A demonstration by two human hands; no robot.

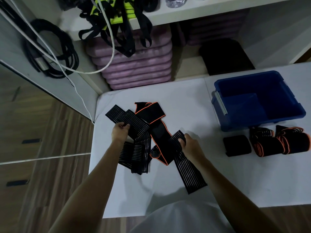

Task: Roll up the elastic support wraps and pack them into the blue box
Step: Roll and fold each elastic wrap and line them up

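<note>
Both hands are gripping striped wraps from the messy pile on the white table [218, 182]: left hand [119, 132] pinches one striped wrap [124, 117], right hand [190, 144] clutches another striped wrap [186, 165]. The blue box [259, 115] sits well off to the right, rolled wraps [272, 145] just in front of it.

The wraps [134, 125] under my hands were black ribbed elastic cloth with thin pale lines, and one [152, 113] was smooth matt fabric with orange edging. The blue box [257, 101] was smooth, slightly glossy plastic. The table [218, 179] looked matt white, the floor [42, 132] wood-grained.
</note>
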